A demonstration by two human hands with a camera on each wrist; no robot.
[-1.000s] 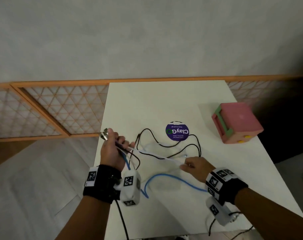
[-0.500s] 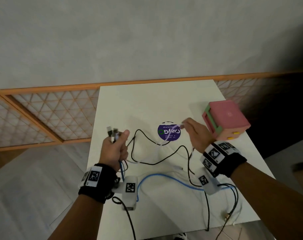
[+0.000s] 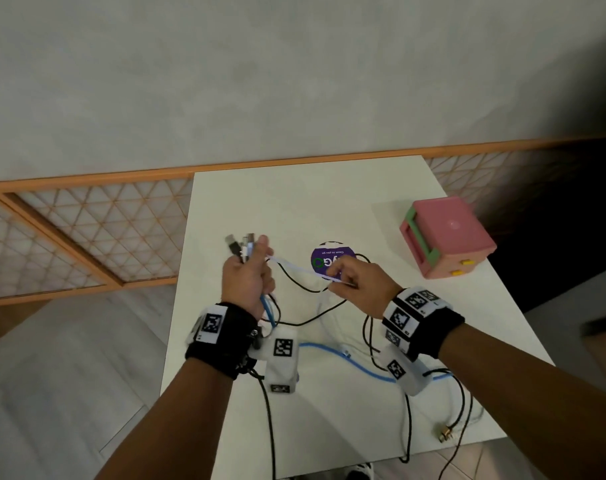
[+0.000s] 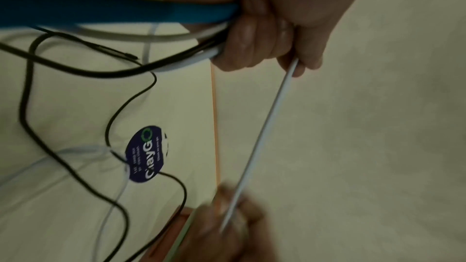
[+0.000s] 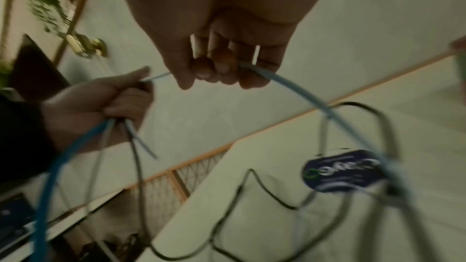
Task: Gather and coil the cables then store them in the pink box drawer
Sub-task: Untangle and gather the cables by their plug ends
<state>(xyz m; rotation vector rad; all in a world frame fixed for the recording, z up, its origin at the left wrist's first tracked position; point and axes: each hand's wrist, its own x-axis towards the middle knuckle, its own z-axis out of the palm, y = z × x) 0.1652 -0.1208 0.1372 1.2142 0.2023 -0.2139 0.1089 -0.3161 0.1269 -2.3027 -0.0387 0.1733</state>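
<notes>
My left hand is raised over the white table and grips a bundle of blue, black and white cables, their plugs sticking up above the fist. A white cable runs taut from it to my right hand, which pinches it; the right wrist view shows the same white cable curving down from the right hand. The blue cable and a black cable trail loosely over the table. The pink box, with a green handle, stands at the far right.
A round purple sticker lies on the table behind my right hand. Black sensor leads and a brass plug hang near the front right edge. A wooden lattice screen stands on the left, below the grey wall.
My right hand drew the white cable up and out toward the pink box, then came back closer to my left hand. My left hand rose with its bundle.
</notes>
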